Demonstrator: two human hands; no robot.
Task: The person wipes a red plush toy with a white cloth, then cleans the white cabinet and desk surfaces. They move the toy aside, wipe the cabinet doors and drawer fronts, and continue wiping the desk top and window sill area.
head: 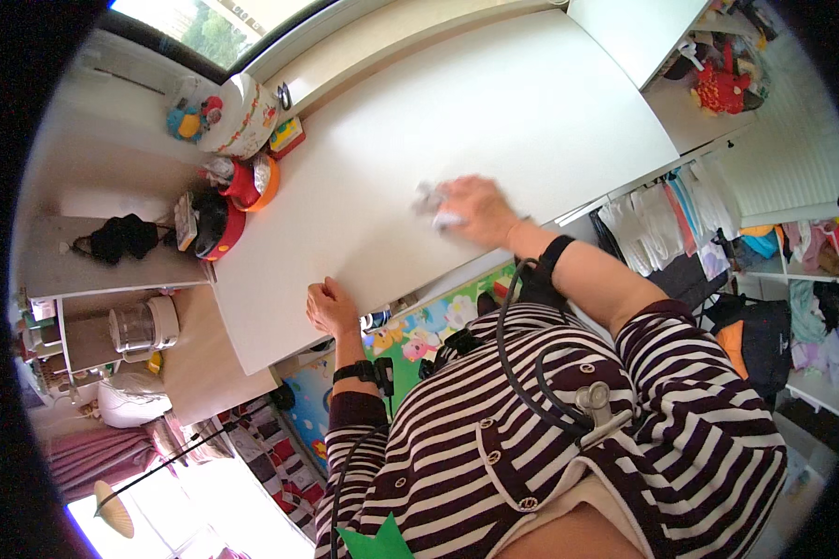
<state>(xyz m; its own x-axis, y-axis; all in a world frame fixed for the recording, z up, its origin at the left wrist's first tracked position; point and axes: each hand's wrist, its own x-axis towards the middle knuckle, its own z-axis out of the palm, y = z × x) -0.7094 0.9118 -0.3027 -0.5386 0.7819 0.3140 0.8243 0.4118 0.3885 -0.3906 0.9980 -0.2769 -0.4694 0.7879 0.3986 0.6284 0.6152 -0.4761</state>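
Note:
A white tabletop spreads out in front of me. My right hand, blurred, is closed around a crumpled grey and white cloth and presses it against the tabletop near the front edge. My left hand rests at the left part of that edge, its fingers curled with no object visible in them. Both wrists wear black bands, with cables running near them.
Red and orange containers, a small yellow and red box and a round white tin line the table's left side. A window ledge runs behind. Hanging white clothes are at the right; a colourful play mat lies below.

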